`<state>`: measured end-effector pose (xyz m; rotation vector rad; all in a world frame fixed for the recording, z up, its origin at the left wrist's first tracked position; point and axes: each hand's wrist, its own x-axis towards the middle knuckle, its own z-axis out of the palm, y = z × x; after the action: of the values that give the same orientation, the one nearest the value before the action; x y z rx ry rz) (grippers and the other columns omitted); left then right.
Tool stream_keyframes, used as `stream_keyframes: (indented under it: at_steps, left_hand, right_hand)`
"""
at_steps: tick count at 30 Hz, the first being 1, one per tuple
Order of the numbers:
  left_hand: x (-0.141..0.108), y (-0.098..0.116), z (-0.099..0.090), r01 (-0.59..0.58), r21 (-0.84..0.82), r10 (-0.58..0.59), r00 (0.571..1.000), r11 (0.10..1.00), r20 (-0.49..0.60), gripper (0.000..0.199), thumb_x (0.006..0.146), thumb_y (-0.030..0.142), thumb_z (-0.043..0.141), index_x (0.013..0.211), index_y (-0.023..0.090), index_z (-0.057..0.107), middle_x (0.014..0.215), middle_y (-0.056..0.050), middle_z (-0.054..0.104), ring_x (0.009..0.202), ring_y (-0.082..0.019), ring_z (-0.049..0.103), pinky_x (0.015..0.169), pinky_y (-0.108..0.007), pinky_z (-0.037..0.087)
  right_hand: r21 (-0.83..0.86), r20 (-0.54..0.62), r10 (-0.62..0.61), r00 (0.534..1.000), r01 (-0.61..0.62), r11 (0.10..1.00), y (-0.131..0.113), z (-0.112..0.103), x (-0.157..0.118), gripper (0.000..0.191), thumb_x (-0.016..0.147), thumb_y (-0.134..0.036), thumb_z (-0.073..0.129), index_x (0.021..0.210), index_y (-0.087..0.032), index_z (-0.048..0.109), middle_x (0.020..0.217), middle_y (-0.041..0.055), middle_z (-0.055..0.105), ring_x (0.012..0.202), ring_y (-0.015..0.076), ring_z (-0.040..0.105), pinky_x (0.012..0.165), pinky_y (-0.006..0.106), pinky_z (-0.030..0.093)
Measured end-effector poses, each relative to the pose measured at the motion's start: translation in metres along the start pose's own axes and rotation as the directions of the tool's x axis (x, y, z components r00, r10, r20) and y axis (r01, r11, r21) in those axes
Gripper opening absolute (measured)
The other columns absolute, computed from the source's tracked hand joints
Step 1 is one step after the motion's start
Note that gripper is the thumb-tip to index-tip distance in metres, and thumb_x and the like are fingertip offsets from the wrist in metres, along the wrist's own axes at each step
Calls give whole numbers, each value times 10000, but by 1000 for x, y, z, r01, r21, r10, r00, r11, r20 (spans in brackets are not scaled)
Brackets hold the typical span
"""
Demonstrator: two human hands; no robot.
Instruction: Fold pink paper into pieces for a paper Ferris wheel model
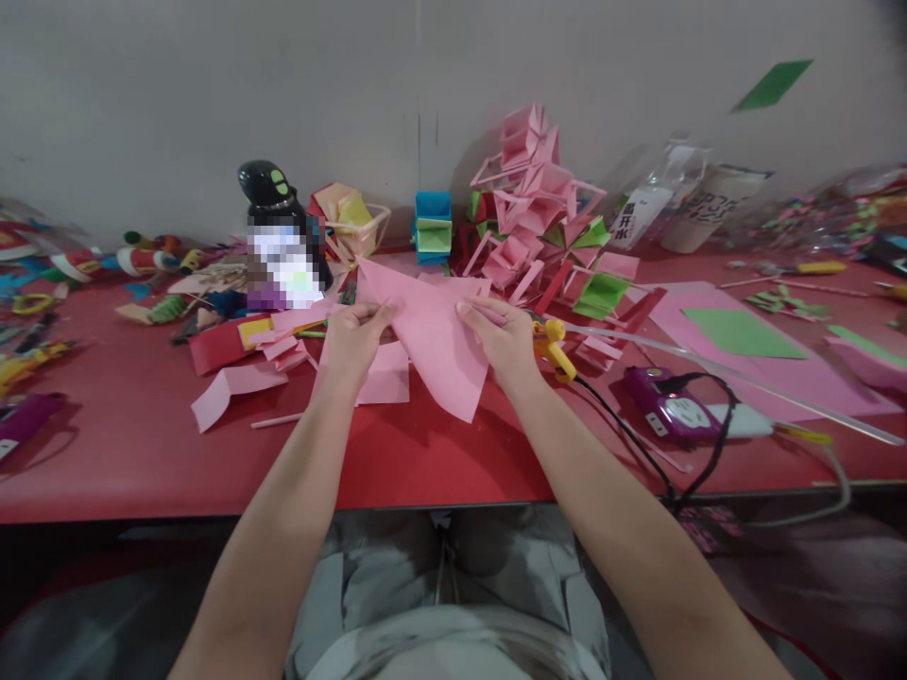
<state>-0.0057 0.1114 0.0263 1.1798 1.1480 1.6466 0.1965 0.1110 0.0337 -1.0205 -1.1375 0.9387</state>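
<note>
A pink paper sheet (pixel 436 331) is held up over the red table, with one corner pointing toward me. My left hand (pixel 360 335) pinches its left side between thumb and fingers. On its right side, my right hand (pixel 500 331) grips the sheet with thumb and fingertips. A flat pink piece (pixel 386 374) lies on the table under my left hand. Close to my right wrist is a yellow glue gun (pixel 555 349) with a black cord. Folded pink paper shapes (pixel 531 189) are piled behind my right hand.
The red table (pixel 156 444) carries paper scraps at left. A phone (pixel 287 264) stands in a black holder. Behind the sheet is a blue paper box (pixel 433 227). To the right are a purple device (pixel 670 406), a long clear rod, green paper (pixel 743 333) and a bottle (pixel 648 203).
</note>
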Motion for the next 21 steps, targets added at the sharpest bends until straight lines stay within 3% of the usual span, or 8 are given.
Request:
stream_keyframes:
  at_steps: [4,9,15,19,21]
  left_hand:
    - [-1,-2,2,4,11,-4,1000,1000,-2,415,727,547,809,620,174,661,581,-35,639,572,-184,668,611,-340,629]
    - [-6,2,7,111,-62,-97,976,992,195,401,693,524,846,683,155,691,676,-54,676,629,-187,679,679,-359,641]
    - [-10,4,8,28,10,-30,989,1000,142,397,717,502,835,617,158,664,635,-27,630,591,-158,632,658,-326,623]
    - [-14,6,13,100,3,-97,965,995,245,393,735,519,812,664,154,685,677,-34,653,635,-164,654,723,-340,617]
    - [-15,7,15,82,19,-84,962,996,261,367,715,495,830,690,152,701,689,-32,661,648,-164,657,736,-335,613]
  right_hand:
    - [-11,-5,-34,999,33,999,2,-1,1,281,690,-444,822,877,-235,797,906,35,783,919,233,724,833,394,592]
    - [57,-61,-60,996,64,996,4,-1,3,278,678,-418,833,876,-229,793,941,44,788,956,238,728,899,410,578]
    - [31,-70,-29,997,31,999,1,-1,2,285,670,-426,836,867,-225,792,904,41,783,916,238,727,864,410,586]
    - [49,-122,-66,990,72,996,4,-3,5,264,698,-408,819,884,-224,792,925,40,785,923,228,725,893,404,577]
    - [51,-133,-89,987,96,994,6,-2,6,274,717,-409,806,917,-222,790,959,46,786,955,228,726,918,408,573]
